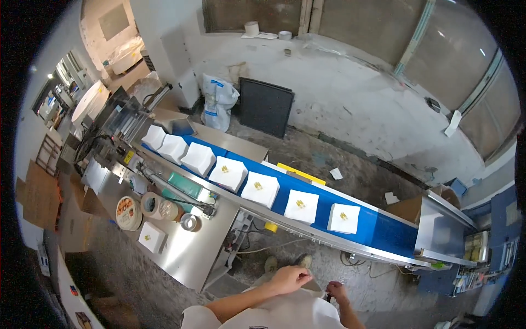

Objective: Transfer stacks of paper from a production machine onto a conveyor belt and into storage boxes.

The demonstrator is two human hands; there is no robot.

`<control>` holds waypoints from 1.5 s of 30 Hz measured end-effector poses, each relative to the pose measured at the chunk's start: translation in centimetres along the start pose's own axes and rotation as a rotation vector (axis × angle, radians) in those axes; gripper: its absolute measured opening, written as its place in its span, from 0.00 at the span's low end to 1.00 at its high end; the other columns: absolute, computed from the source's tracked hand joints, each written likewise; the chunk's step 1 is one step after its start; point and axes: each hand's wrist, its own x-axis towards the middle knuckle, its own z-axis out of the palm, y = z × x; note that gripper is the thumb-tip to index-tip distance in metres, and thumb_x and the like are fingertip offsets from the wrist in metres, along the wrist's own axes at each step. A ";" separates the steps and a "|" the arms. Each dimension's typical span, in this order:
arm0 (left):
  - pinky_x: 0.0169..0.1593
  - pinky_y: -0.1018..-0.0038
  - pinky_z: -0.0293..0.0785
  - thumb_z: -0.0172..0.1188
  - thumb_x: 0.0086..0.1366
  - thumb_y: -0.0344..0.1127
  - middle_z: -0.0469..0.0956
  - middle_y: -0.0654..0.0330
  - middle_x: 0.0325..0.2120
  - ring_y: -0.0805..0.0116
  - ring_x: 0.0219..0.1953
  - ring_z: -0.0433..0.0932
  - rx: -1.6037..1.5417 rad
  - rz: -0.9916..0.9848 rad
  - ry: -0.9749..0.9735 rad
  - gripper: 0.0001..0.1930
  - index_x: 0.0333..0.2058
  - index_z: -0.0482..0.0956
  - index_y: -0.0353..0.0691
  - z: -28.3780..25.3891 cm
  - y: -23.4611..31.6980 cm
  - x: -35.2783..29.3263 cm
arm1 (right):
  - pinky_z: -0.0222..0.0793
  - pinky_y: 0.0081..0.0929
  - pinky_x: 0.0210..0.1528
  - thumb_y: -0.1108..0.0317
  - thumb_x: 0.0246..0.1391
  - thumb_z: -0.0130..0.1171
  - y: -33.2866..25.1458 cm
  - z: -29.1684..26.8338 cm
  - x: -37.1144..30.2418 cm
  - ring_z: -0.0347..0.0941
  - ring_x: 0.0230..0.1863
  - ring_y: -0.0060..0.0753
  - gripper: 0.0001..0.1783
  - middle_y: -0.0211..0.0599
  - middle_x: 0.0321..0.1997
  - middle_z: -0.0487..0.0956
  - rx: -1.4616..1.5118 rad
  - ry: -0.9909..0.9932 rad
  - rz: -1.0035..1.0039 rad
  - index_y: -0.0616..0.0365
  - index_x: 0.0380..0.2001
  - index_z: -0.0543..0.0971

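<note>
In front of my body, on the near side of the conveyor, my left hand (291,278) has its fingers curled in. Whether it holds anything is hidden. My right hand (338,292) is beside it to the right, closed around something dark and small that I cannot make out. Neither hand touches the conveyor. Across from me, a blue conveyor belt (392,234) carries a row of white square packs with small gold marks, among them one pack (343,219) at the right and another pack (260,190) near the middle.
A steel table (183,257) at the left bears a single white pack (152,237), tape rolls (155,205) and a round tub (129,214). The belt leads right to a metal chute (445,227). A white sack (218,101) and a dark panel (267,105) stand by the wall.
</note>
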 end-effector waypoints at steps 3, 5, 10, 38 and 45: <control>0.31 0.63 0.74 0.60 0.62 0.47 0.79 0.53 0.26 0.54 0.27 0.79 -0.011 -0.007 0.008 0.15 0.31 0.79 0.39 0.1 -0.1 0.0 | 0.77 0.28 0.33 0.66 0.53 0.59 -0.3 -0.1 -0.2 0.79 0.33 0.31 0.21 0.39 0.35 0.80 0.005 -0.029 -0.073 0.62 0.50 0.75; 0.31 0.62 0.74 0.60 0.62 0.46 0.80 0.52 0.26 0.52 0.28 0.79 -0.013 -0.027 -0.024 0.15 0.30 0.79 0.39 0.0 0.1 0.1 | 0.76 0.27 0.32 0.66 0.53 0.59 -0.6 0.0 -0.6 0.79 0.33 0.31 0.21 0.39 0.35 0.80 0.064 -0.018 -0.020 0.62 0.49 0.75; 0.33 0.62 0.74 0.59 0.62 0.46 0.80 0.52 0.26 0.52 0.30 0.79 -0.008 -0.082 -0.067 0.15 0.29 0.79 0.38 0.0 0.3 0.3 | 0.76 0.26 0.31 0.66 0.54 0.59 -2.2 0.1 -1.5 0.79 0.32 0.30 0.20 0.39 0.35 0.81 0.041 -0.019 0.001 0.64 0.48 0.76; 0.33 0.60 0.73 0.58 0.62 0.46 0.80 0.51 0.26 0.50 0.30 0.79 0.010 -0.058 -0.042 0.16 0.29 0.78 0.37 0.1 0.8 1.5 | 0.75 0.28 0.33 0.66 0.54 0.58 -4.4 -0.3 -1.5 0.79 0.34 0.32 0.18 0.40 0.36 0.80 0.215 -0.002 0.050 0.64 0.47 0.76; 0.33 0.59 0.74 0.58 0.62 0.46 0.80 0.50 0.27 0.49 0.30 0.79 0.011 -0.056 -0.018 0.16 0.29 0.78 0.37 0.2 0.9 1.6 | 0.76 0.28 0.32 0.67 0.54 0.57 -4.1 -0.5 -0.7 0.79 0.33 0.32 0.18 0.40 0.36 0.80 0.186 -0.013 0.057 0.64 0.47 0.76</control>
